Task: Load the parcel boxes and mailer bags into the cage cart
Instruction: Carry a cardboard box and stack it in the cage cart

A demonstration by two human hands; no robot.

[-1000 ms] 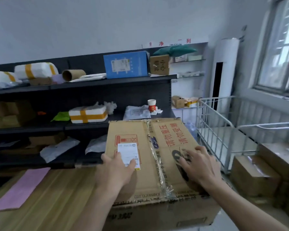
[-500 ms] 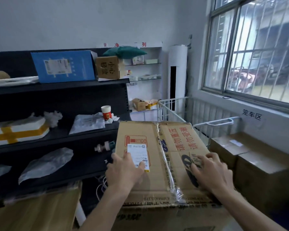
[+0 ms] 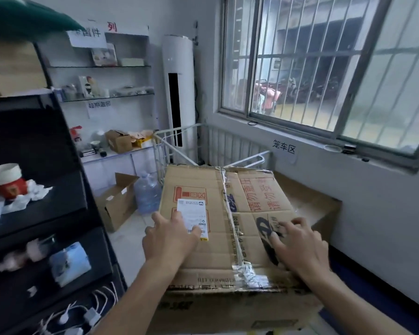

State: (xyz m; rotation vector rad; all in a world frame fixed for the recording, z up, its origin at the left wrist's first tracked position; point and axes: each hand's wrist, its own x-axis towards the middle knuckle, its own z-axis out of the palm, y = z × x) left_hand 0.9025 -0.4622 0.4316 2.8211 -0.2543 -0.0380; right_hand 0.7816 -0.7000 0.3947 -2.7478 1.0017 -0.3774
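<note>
Parcel box [image 3: 218, 226]: large, taped along its middle seam, close in front of the person. Its far edge reached the white cage cart [image 3: 228, 147] under the window [image 3: 324, 68]. Left hand [image 3: 172, 240] lay flat on the box top, fingers spread and nearly straight, fingertips on the white label [image 3: 194, 213]. Right hand [image 3: 298, 245] pressed the right half of the top, fingers slightly bent, clasping nothing. Could not tell what bore the box from below. 1 brown carton [image 3: 312, 204] stood just beside it, right.
</note>
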